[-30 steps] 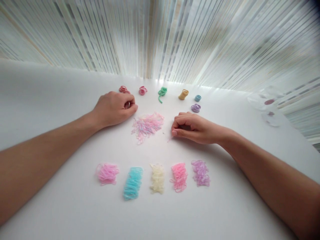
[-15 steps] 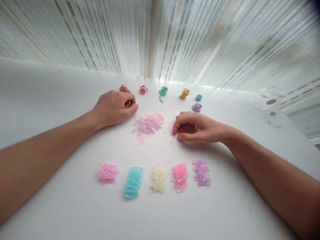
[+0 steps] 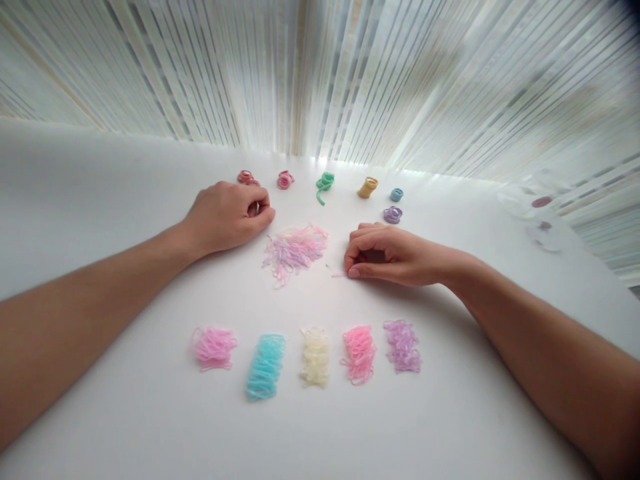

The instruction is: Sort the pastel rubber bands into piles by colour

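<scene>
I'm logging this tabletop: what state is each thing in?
Right hand: pinching thin pink band
Left hand: curled, contents unclear
Mixed band pile: heaped loosely
Five near band bundles: bunched separately
Green strip: coiled, one end loose
Yellow strip: coiled
Pink strip: coiled
Blue strip: coiled
Purple strip: coiled
Red strip: coiled, partly hidden

Head-worn view, forward and down over tabletop (image 3: 320, 440)

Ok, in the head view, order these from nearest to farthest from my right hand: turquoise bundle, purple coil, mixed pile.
1. Purple coil: just beyond the right hand.
2. Mixed pile: to the hand's left.
3. Turquoise bundle: farther left, and nearer you.
</scene>
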The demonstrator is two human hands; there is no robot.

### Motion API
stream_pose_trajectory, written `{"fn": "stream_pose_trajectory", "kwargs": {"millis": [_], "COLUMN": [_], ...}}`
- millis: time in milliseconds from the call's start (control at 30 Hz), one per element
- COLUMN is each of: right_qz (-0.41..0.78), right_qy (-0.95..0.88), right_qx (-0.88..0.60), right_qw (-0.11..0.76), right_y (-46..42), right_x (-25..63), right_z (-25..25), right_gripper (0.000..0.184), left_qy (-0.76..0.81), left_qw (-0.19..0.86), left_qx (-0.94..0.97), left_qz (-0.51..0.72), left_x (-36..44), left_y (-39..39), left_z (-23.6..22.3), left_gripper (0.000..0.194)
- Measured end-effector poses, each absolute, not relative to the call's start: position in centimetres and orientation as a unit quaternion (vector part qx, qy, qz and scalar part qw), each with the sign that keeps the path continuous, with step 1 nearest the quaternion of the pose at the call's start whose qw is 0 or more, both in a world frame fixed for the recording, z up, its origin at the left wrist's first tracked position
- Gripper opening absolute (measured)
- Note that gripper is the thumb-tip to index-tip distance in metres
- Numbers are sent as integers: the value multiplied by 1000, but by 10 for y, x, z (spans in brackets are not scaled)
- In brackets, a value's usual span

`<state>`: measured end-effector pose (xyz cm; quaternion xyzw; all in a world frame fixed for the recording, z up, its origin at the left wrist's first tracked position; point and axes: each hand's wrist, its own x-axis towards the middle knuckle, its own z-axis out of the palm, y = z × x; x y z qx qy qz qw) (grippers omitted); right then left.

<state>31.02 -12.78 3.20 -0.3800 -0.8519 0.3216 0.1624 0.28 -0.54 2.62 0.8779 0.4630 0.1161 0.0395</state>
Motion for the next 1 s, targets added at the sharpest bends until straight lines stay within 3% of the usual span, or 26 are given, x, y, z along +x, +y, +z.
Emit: {"fn": "stream_pose_trajectory", "kwargs": {"millis": [1000], "right_qz": [324], "right_qy": [-836], "right_qx": [-401], "right_qw": [189], "right_y": [-130], "right_x": [309], "right_z": [29], "right_gripper": [28], "left_qy": [468], "left_qw": [43], "left_qx": [874], "left_qz": [121], "left_x": [3], "left_y": [-6], "left_z": [26], "left_gripper": [33]}}
